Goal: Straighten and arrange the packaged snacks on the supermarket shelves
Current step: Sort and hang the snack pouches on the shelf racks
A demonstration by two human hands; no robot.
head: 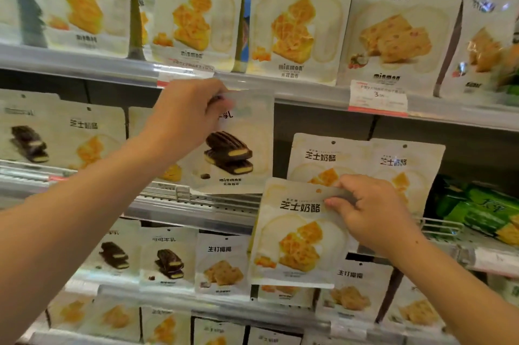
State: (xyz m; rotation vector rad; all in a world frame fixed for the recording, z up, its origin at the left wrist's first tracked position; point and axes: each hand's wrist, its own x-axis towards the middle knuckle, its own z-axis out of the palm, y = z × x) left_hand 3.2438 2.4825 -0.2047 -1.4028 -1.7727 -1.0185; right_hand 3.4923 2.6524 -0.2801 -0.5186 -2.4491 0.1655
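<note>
A: What are the hands holding?

B: The left hand (188, 108) pinches the top edge of a chocolate-biscuit pouch (238, 148), lifted so its top sits just under the price rail (309, 94). The right hand (370, 212) has its fingers curled on the upper edge of a cheese-snack pouch (297, 235), held well below that rail, out in front of the shelves.

A: So neither is in place?

B: I'd say not. Both look off the shelf. Below the rail and right of the chocolate pouch, two more cheese pouches (365, 159) lean and overlap, with a dark gap between.

A: And the rest?

B: Above the rail the row of pouches (295, 18) stands fairly even. The middle shelf looks half done; the held pouches need homes.
</note>
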